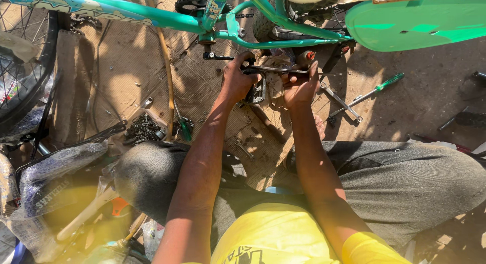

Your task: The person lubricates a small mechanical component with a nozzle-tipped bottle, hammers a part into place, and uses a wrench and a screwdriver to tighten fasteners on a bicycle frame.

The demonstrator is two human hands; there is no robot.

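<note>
Pedal (257,92) sits under the green bike frame (263,6), gripped in my left hand (238,82), fingers curled tight around it. My right hand (299,87) closes on a long dark wrench (283,70) that runs level across to the pedal, fingers wrapped over its shaft. Just right of my hands lie a spanner (341,102) and a green-handled screwdriver (377,89) on the dirt. Left of my knee, a pile of bolts (142,128) lies beside a wheel (25,67)

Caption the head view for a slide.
Both hands, left hand and right hand, grip a crank arm under a teal bicycle frame.
</note>
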